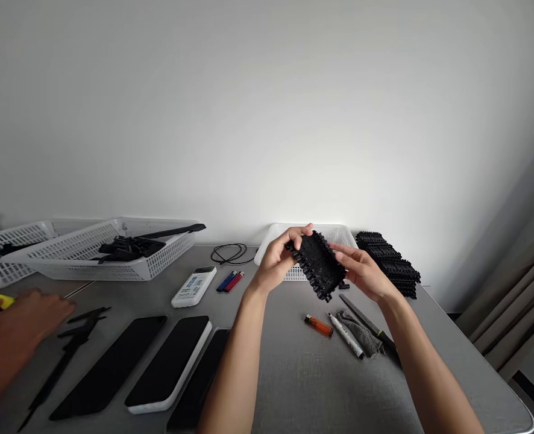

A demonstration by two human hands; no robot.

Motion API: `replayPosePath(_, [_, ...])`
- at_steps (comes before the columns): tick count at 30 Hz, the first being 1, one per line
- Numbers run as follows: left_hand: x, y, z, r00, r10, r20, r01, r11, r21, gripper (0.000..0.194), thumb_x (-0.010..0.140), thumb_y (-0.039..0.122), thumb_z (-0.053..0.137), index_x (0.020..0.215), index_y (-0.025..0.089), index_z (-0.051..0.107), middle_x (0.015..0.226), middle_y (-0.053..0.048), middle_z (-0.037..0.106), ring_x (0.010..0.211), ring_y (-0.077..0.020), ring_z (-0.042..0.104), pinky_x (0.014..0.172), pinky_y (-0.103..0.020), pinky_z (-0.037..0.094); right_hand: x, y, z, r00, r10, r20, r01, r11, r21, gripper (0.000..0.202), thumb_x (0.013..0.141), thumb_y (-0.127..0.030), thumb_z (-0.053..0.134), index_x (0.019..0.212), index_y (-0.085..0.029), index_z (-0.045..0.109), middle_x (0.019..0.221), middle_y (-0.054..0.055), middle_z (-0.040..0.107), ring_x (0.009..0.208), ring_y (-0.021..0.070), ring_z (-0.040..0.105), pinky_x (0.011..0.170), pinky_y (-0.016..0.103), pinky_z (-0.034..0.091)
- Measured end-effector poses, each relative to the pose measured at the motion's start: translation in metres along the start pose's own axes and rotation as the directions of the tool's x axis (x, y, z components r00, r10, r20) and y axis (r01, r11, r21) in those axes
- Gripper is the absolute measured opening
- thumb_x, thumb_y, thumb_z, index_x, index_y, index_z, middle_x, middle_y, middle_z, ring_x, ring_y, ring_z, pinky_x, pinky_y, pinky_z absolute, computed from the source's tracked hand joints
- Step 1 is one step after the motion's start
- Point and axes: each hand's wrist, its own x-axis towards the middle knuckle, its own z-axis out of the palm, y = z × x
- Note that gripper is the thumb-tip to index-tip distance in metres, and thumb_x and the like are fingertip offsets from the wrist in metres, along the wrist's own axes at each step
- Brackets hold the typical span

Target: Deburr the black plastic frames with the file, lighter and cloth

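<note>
Raised above the table, a black rectangular plastic part [317, 265] with knobbly, toothed long edges is tilted toward me. My left hand [279, 256] grips its upper left side, thumb and fingers closed on the edge. At the opposite side, my right hand [361, 271] has its thumb and fingertips closed on the right edge; the exact contact is partly hidden. Behind the part stands a white plastic basket [273, 235]. Similar black parts form a stack [391, 265] to the right. A small black piece [344, 286] lies on the table just below my right hand.
On the grey table [294, 386] lie an orange lighter [319, 325], a marker [346, 336], a grey cloth [361, 334], a knife [361, 316], two lighters [231, 281], a white device [193, 287], phone-like slabs [170, 361] and a caliper [68, 355]. A co-worker's hand [32, 319] is at left, near baskets [144, 268].
</note>
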Motion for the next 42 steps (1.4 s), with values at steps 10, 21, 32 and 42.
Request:
replayPosePath(10, [0.001,-0.007,0.013,0.927,-0.351,-0.129,0.349,0.936,-0.035,0.045,0.085,0.037,0.061,0.127,0.022,0.058,0.120,-0.009,0.068,0.110,-0.0281,0.062,0.090,-0.040,0.050,0.010,0.030,0.016,0.934,-0.195,-0.300,0.232,0.968,0.094,0.048,0.065,-0.039,0.086,0.105,-0.022,0.067,0.087,0.001,0.071,0.079,0.0167,0.065,0.073,0.031,0.052])
replayPosePath(21, [0.002,-0.007,0.005,0.891,-0.266,-0.368,0.330,0.936,0.124,0.038,0.081,0.038,0.066,0.114,0.020,0.064,0.098,-0.007,0.073,0.098,-0.0270,0.067,0.088,-0.038,0.050,-0.058,0.086,-0.022,0.959,0.149,-0.242,-0.254,0.068,-0.965,0.030,0.092,-0.022,0.053,0.115,-0.022,0.072,0.110,0.012,0.072,0.097,0.0275,0.068,0.077,0.033,0.047])
replayPosePath(32, [0.002,0.001,0.013,0.896,-0.324,-0.302,0.375,0.918,0.127,0.046,0.081,0.042,0.068,0.119,0.019,0.062,0.105,-0.009,0.073,0.100,-0.0269,0.067,0.090,-0.038,0.048,-0.065,0.125,-0.037,0.931,0.193,-0.311,-0.313,-0.021,-0.950,0.037,0.085,-0.007,0.047,0.112,-0.019,0.071,0.113,0.014,0.071,0.101,0.0285,0.067,0.074,0.031,0.045])
replayPosePath(42, [0.002,-0.007,0.007,0.897,-0.287,-0.336,0.319,0.947,0.042,0.047,0.078,0.041,0.072,0.118,0.018,0.066,0.108,-0.009,0.073,0.108,-0.0277,0.065,0.096,-0.039,0.047,-0.048,0.072,-0.050,0.906,-0.205,-0.369,-0.207,0.548,-0.811,0.036,0.086,-0.040,0.052,0.105,-0.017,0.073,0.073,0.003,0.066,0.066,0.0186,0.061,0.057,0.027,0.042])
